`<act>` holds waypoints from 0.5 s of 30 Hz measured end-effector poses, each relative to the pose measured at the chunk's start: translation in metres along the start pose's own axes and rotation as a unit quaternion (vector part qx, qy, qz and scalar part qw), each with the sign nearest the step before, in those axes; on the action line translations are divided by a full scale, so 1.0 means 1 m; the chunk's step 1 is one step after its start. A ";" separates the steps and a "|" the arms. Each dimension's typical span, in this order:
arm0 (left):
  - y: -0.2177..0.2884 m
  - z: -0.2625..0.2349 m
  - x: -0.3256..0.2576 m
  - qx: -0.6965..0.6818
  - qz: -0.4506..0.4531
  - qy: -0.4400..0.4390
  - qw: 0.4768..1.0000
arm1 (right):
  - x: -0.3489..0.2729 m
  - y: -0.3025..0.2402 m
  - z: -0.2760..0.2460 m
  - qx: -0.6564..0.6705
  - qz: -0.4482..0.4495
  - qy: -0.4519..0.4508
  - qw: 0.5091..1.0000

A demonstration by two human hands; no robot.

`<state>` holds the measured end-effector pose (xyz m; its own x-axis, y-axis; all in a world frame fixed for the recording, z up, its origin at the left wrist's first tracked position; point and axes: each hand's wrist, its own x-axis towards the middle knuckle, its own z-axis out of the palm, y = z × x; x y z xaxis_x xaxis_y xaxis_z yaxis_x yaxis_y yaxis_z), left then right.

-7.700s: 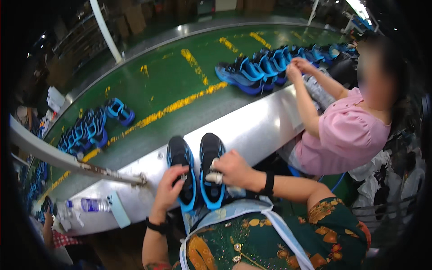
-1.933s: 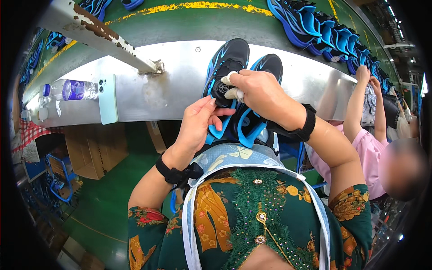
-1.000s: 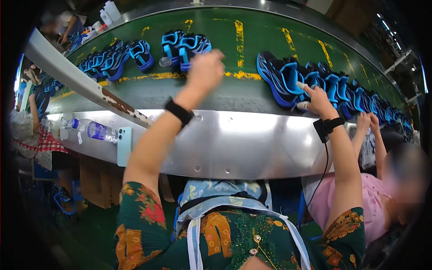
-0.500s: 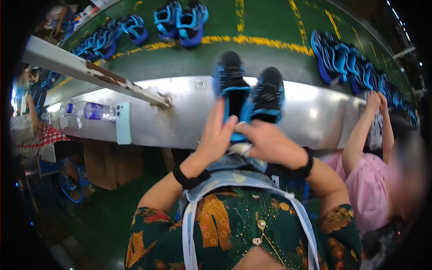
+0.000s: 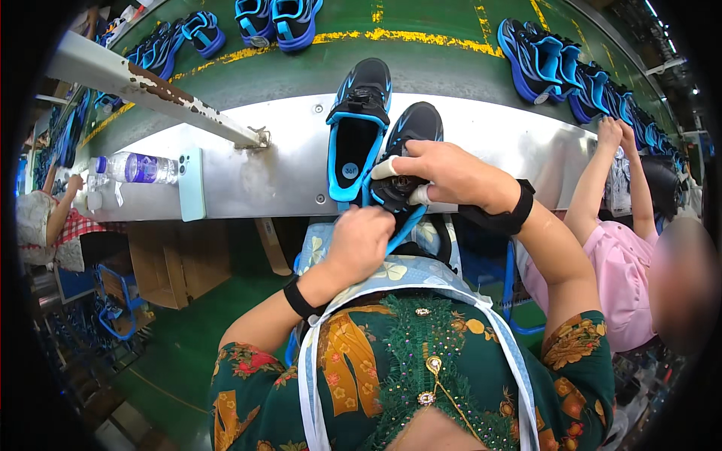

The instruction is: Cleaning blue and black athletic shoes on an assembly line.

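Observation:
Two black and blue sneakers stand close together on the metal bench, toes pointing away from me. The left sneaker (image 5: 359, 101) is untouched, its blue-edged opening showing a round sticker on the insole. On the right sneaker (image 5: 418, 124), my right hand (image 5: 459, 174) grips around the tongue and lacing area. White covers wrap two of its fingertips. Curled closed at that sneaker's heel end, my left hand (image 5: 362, 242) pinches the blue collar edge. Its fingertips are partly hidden. Black bands circle both wrists.
The metal bench (image 5: 289, 180) holds a plastic bottle (image 5: 143, 167) and a pale blue phone (image 5: 192, 184) at left, beyond a chipped white post (image 5: 180, 105). Rows of similar sneakers (image 5: 538, 64) sit on the green conveyor. A co-worker in pink (image 5: 624, 278) works at right.
My hands were together at the sneakers' heels. My right hand has moved onto the right sneaker's tongue area, while the left has closed lower at its heel. Sneakers on the conveyor appear shifted.

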<state>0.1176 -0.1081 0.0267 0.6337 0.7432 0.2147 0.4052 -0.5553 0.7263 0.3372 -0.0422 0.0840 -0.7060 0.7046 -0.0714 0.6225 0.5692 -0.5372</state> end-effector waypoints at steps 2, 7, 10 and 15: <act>-0.004 -0.005 0.000 -0.031 -0.038 0.045 0.998 | -0.008 -0.008 -0.006 -0.023 0.003 -0.023 0.999; 0.009 -0.040 0.030 -0.433 -0.386 -0.138 0.803 | -0.015 -0.006 0.001 -0.027 0.021 0.026 0.999; 0.000 -0.030 0.035 -0.442 -0.390 -0.178 0.788 | -0.022 -0.004 -0.007 0.152 0.053 0.039 0.986; 0.001 -0.012 0.031 -0.454 -0.360 -0.106 0.808 | -0.029 -0.013 0.013 0.020 0.052 0.183 0.981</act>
<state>0.1301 -0.0815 0.0418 0.5874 0.6171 -0.5236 0.1298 0.5668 0.8136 0.3451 -0.0756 0.0817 -0.4654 0.8677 0.1747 0.6661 0.4733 -0.5764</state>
